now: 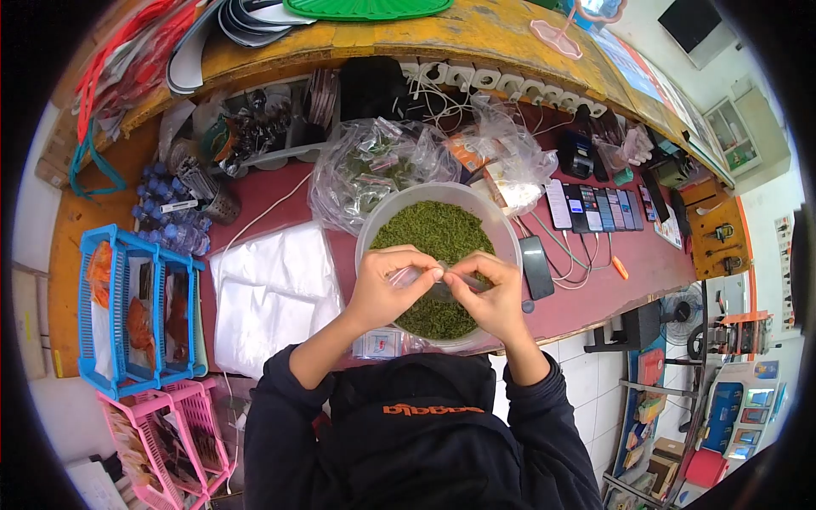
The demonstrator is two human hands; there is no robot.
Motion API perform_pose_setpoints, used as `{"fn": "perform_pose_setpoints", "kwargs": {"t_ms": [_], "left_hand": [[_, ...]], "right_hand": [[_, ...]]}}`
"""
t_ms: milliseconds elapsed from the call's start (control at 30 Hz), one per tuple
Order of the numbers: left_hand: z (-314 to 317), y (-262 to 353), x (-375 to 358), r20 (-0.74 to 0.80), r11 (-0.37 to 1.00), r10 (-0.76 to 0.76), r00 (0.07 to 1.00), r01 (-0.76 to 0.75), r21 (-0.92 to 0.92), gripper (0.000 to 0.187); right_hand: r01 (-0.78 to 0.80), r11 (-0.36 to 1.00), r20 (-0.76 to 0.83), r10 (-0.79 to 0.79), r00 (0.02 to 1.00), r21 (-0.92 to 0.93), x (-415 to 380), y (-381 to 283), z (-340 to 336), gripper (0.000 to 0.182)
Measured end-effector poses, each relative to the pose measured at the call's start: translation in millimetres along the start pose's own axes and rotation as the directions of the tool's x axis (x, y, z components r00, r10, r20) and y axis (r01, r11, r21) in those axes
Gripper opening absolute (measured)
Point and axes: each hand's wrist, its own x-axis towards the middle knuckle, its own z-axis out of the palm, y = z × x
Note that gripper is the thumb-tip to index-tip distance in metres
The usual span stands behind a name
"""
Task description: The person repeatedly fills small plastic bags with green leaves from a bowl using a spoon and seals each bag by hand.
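Note:
A round translucent tub (371,223) holds a mass of green, finely shredded material (433,223). Over the tub, my left hand (393,285) and my right hand (489,293) meet with fingertips pinched close together. Between them is a small clear plastic bag (406,277), its edges hard to make out. Behind the tub lies a large clear bag (336,174) with small packets in it. White plastic bags (272,297) are stacked flat to the left of the tub. A small packet (378,343) lies by the tub's front edge.
Blue baskets (127,314) and pink baskets (170,433) stand at the left. Phones (595,208) lie in a row at the right, with a dark phone (535,268), cables and an orange object (620,268) nearby. Power sockets (484,78) line the back under a wooden shelf (357,42).

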Motion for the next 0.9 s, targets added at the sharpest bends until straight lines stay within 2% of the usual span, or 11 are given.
{"fn": "perform_pose_setpoints", "kwargs": {"t_ms": [133, 233, 333, 400, 467, 533, 600, 767, 833, 867, 900], "left_hand": [[-20.8, 17.1, 10.1, -0.125, 0.994, 0.077, 0.989, -0.066, 0.091, 0.005], [-60.6, 1.6, 51.1, -0.386, 0.938, 0.249, 0.888, -0.121, 0.326, 0.012], [-71.8, -9.3, 80.9, -0.402, 0.888, 0.343, 0.849, -0.154, 0.433, 0.018], [-60.4, -10.4, 83.0, -0.230, 0.814, 0.403, 0.886, -0.232, 0.533, 0.025], [-33.0, -14.4, 63.8, -0.013, 0.813, 0.376, 0.926, -0.323, 0.485, 0.033], [-1.6, -4.9, 30.8, 0.186, 0.983, -0.167, 0.968, 0.178, -0.046, 0.038], [10.2, -8.7, 16.0, 0.352, 0.929, -0.275, 0.895, 0.342, -0.143, 0.040], [5.7, -23.0, 9.6, 0.366, 0.914, -0.261, 0.893, 0.351, -0.205, 0.037], [-1.5, -9.5, 9.6, 0.117, 0.957, -0.244, 0.963, 0.259, -0.132, 0.027], [-4.4, -4.0, 9.5, 0.119, 0.957, -0.244, 0.962, 0.259, -0.130, 0.027], [-6.4, 1.1, 8.6, 0.026, 0.983, -0.071, 0.997, 0.065, 0.170, 0.021]], "right_hand": [[0.006, 1.000, -0.098, -0.006, 0.995, -0.006, -7.4, -6.4, -14.1, 0.004], [-0.075, 0.987, -0.200, 0.103, 0.974, 0.140, -12.2, 8.5, -30.4, 0.004], [-0.080, 0.993, -0.192, 0.095, 0.977, 0.084, -7.3, 8.3, -22.2, 0.003], [-0.025, 0.997, -0.177, 0.011, 0.984, -0.077, -2.0, 9.1, -12.0, 0.010], [0.005, 0.971, -0.203, -0.055, 0.978, -0.241, 6.1, -3.9, -0.6, 0.019], [0.124, 0.940, -0.161, -0.182, 0.970, -0.318, 9.0, 2.8, 8.8, 0.027], [0.133, 0.927, -0.107, -0.181, 0.978, -0.350, 2.9, 15.9, 8.7, 0.021], [0.122, 0.891, -0.126, -0.195, 0.973, -0.437, 3.4, 11.0, 0.3, 0.005], [0.013, 0.879, -0.230, -0.139, 0.963, -0.476, 4.9, 6.5, -14.4, 0.004], [0.012, 0.880, -0.233, -0.139, 0.963, -0.475, 4.3, 4.5, -20.0, 0.004], [-0.019, 0.906, -0.200, -0.073, 0.977, -0.423, 2.3, 3.1, -24.2, 0.005]]}}
